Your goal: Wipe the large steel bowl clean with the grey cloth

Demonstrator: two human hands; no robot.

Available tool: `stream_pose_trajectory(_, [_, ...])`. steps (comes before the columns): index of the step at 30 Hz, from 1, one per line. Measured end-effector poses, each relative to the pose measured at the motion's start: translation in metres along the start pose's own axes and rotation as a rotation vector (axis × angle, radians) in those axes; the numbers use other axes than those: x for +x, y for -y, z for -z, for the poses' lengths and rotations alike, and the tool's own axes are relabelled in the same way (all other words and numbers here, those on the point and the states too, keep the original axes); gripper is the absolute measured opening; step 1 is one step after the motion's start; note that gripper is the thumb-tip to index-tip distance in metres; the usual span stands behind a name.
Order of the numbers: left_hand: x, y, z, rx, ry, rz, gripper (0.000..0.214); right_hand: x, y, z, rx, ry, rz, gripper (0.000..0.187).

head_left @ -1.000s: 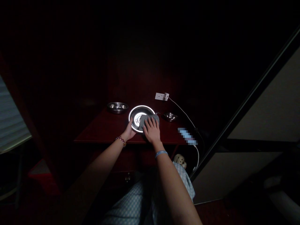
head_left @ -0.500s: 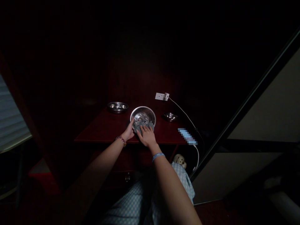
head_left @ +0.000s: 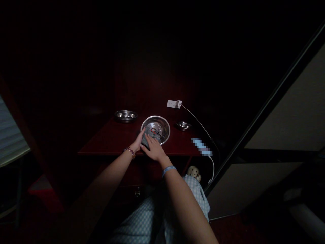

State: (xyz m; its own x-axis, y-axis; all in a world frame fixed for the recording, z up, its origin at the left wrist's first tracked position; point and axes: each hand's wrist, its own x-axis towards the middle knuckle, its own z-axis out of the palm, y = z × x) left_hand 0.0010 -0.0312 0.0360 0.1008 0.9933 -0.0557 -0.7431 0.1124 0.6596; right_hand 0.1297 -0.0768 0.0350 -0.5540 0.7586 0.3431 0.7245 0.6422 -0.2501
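Note:
A shiny metal bowl [head_left: 165, 126] with a label inside is tilted toward me near the desk's front edge. My left hand [head_left: 138, 142] grips its left rim, thumb on the inner side. A grey cloth [head_left: 146, 139] lies against the near inside wall of the bowl. Over that cloth my right hand [head_left: 154, 148] presses with its fingers, holding it to the metal. The undersides of both hands and part of the cloth are hidden.
Metal bowls [head_left: 126, 117] stand at the back left of the dark red desk [head_left: 101, 144], and a smaller metal bowl [head_left: 183, 126] at the right. A pixelated blue phone-like thing [head_left: 201, 146] lies near the front edge, its white cable [head_left: 213, 169] hanging down. A wall socket [head_left: 174, 104] holds a charger.
My right hand has slid left with the cloth, toward my left hand. More of the bowl's label and right inner wall now shows. My view has shifted slightly.

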Motion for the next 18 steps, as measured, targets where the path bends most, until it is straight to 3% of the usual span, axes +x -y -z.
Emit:
stream_pose_trajectory(8, [-0.004,-0.004,-0.005,0.060,-0.110,0.017,0.052,0.003,-0.002,-0.004,-0.026,-0.077,0.035,0.065])
stream_pose_trajectory(15, [-0.002,-0.006,-0.004,-0.078,-0.105,-0.026,0.062,0.003,-0.003,0.014,-0.113,-0.032,0.054,0.059])
stream_pose_trajectory(18, [0.001,-0.009,-0.001,-0.098,-0.141,-0.012,0.069,0.002,-0.004,0.023,-0.155,-0.068,0.081,0.059])
